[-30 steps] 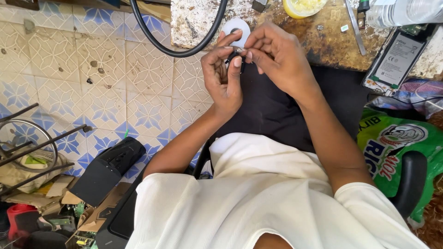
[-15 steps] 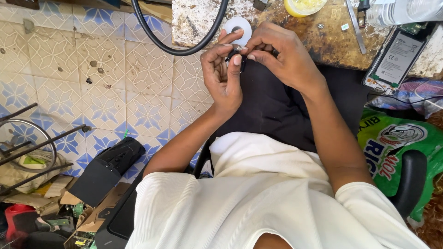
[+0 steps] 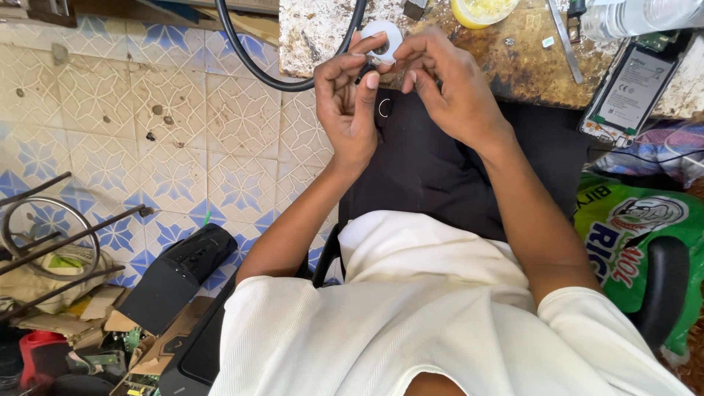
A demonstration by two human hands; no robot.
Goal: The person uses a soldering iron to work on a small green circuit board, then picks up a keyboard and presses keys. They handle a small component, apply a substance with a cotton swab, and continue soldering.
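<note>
A worn, stained workbench (image 3: pixel 513 66) runs across the top of the view, and below it the floor is laid with cream tiles (image 3: pixel 147 132) patterned in blue. A green printed sack (image 3: pixel 631 235) sits by the right elbow, beside a black chair armrest (image 3: pixel 664 282). At the lower left lies a heap of clutter: a black case (image 3: pixel 180 275), cardboard scraps, a red can (image 3: pixel 40 352) and a wire fan guard (image 3: pixel 44 235).

On the bench, a yellow tub (image 3: pixel 484 11) holds a pale yellowish paste. Next to it stand a clear plastic bottle (image 3: pixel 645 15), whose contents cannot be told, a phone with its back removed (image 3: pixel 631 88), and a metal tweezer (image 3: pixel 565 40). A thick black cable (image 3: pixel 249 59) loops off the bench edge.

Both forearms reach up from a white shirt over a dark lap. The left hand (image 3: pixel 352 110) is raised with palm toward the camera, fingers curled, its forefinger and thumb pinching a white roll of tape (image 3: pixel 381 40) at the bench edge. The right hand (image 3: pixel 447 88) curves over from the right, fingertips bunched and meeting the left fingers at the roll. A small thin metal ring (image 3: pixel 383 108) shows just beside the left thumb, against the dark cloth; whether anything holds it cannot be told.
</note>
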